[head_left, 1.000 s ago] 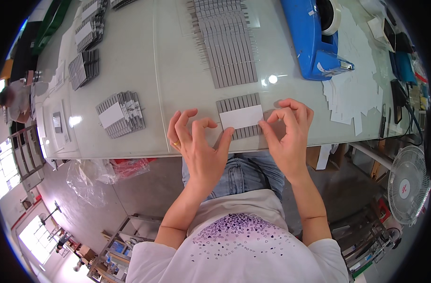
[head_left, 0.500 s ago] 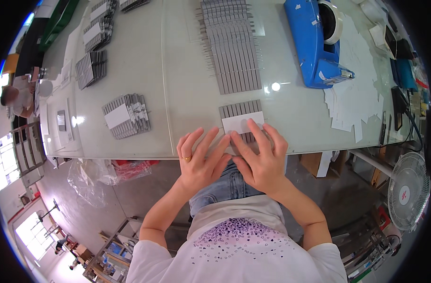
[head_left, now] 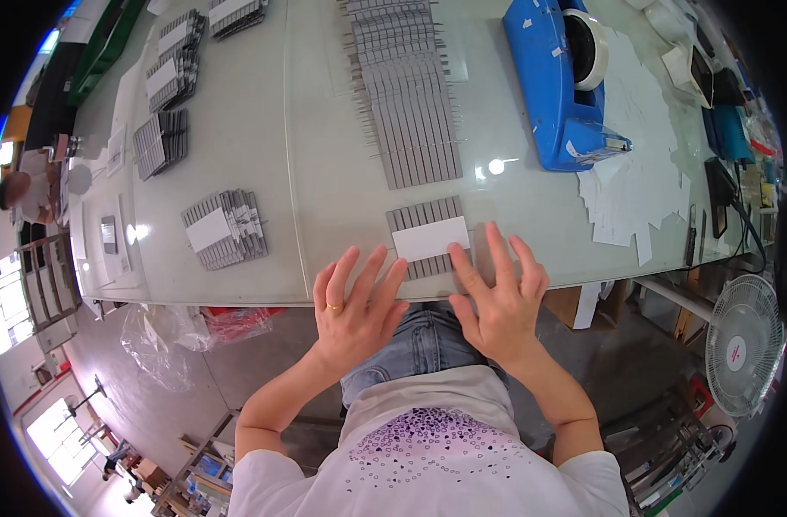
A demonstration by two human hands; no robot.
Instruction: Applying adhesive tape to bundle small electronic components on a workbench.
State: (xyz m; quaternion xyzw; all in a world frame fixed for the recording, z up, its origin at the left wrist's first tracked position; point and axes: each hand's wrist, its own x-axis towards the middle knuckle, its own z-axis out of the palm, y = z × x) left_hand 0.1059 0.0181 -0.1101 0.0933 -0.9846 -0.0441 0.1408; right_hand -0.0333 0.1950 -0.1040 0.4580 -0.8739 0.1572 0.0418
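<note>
Bundle (head_left: 428, 239): a short row of grey strips with a white label (head_left: 431, 238) laid across it, being kept at the near edge of the table (head_left: 324, 172), between the two hands.

Left hand (head_left: 352, 312): being held flat and open, fingers spread wide, a ring worn on one finger; nothing is being gripped. Its fingertips are being rested at the table edge just beside the bundle's left end.

Right hand (head_left: 497, 302): likewise being held open with fingers spread; nothing is being gripped. Its index finger is being pressed on the bundle's right end, touching the label's corner.

Long row (head_left: 406, 95): a larger run of grey strips being kept farther back on the table, directly beyond the bundle.

Tape dispenser (head_left: 566, 77): blue, with a white roll, being kept to the right of the long row.

Paper slips (head_left: 635, 189): loose white pieces being kept right of the dispenser, near the table's right edge.

Labelled stacks (head_left: 224, 228): further grey stacks with white labels being kept to the left, well apart from the hands.

Fan (head_left: 743, 343): white, being kept below the table at right.
</note>
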